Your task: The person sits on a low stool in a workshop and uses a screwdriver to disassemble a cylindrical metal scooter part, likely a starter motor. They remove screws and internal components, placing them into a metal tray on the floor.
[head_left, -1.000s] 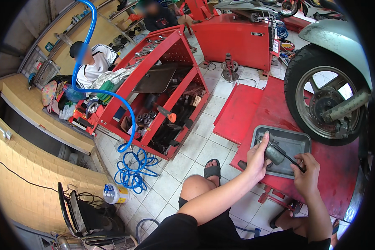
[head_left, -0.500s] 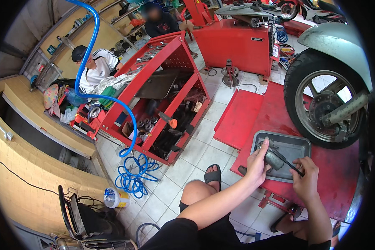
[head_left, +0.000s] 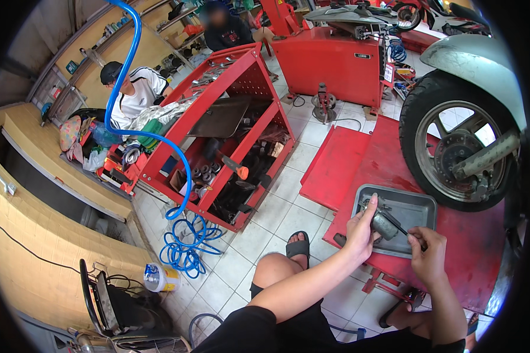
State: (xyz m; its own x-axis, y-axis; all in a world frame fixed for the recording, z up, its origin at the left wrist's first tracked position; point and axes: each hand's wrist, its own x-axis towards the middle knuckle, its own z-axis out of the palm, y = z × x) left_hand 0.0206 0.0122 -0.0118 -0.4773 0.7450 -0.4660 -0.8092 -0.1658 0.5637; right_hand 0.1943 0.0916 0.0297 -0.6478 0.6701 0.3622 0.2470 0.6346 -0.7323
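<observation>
My left hand [head_left: 361,234] is closed around a grey metal cylinder [head_left: 385,226], perhaps a small motor, with its thumb pointing up along the side. In my right hand [head_left: 428,248] is the end of a thin dark rod-like tool [head_left: 401,227], pinched between the fingers. The rod slants across the cylinder's upper side; whether its tip touches cannot be told. Both hands are at the near side of a grey metal tray [head_left: 421,213], with the cylinder over it. Small dark parts beside the cylinder are partly hidden by my left hand.
The tray rests on a red lift platform [head_left: 368,159] beside a motorcycle wheel [head_left: 418,132]. To the left stands a red tool cart [head_left: 215,209], with a coiled blue hose [head_left: 182,250] on the floor. A bucket [head_left: 169,279] sits farther left. Two people are beyond the cart.
My right hand has moved slightly left, toward the cylinder, and its fingers now sit closer to it along the rod. My left hand keeps its hold on the cylinder.
</observation>
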